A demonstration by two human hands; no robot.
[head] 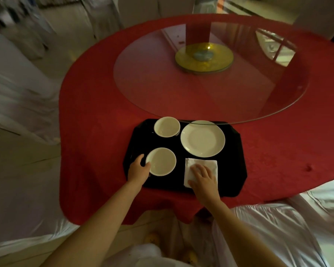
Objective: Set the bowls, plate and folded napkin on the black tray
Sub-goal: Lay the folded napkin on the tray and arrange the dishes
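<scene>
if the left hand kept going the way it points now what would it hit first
The near bowl: the left hand holds its left rim and points across it. Past that, likely the far bowl, though depth is unclear.

The black tray (229, 170) has cut corners and lies flat. On it stand 2 white bowls, both upright and empty. The far bowl (167, 126) is at the back left. The near bowl (162, 161) is at the front left, and the left hand (139, 168) holds its left rim. The round white plate (202, 138) lies empty at the back right. The white folded napkin (206, 164) lies at the front right, under the flat right hand (202, 178).
</scene>
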